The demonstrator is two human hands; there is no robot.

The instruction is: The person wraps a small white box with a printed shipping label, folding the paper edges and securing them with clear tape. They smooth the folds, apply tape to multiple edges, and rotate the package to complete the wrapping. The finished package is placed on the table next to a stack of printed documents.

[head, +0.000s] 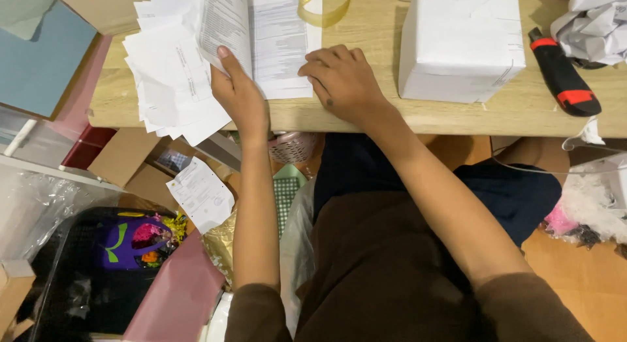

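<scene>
Printed sheets [255, 35] are lying under both my hands on the wooden table [366, 113], near its front edge. My left hand [238, 94] is pinching the folded upper sheet, thumb on top, fingers closed behind it. My right hand [343, 81] is pressing flat on the lower sheet's right edge, fingers curled, gripping nothing. Sorting looks only begun, I judge: a fanned pile of papers [173, 81] is waiting to the left. Further right are sitting a white wrapped box [460, 41] and a red-black utility knife [563, 74].
</scene>
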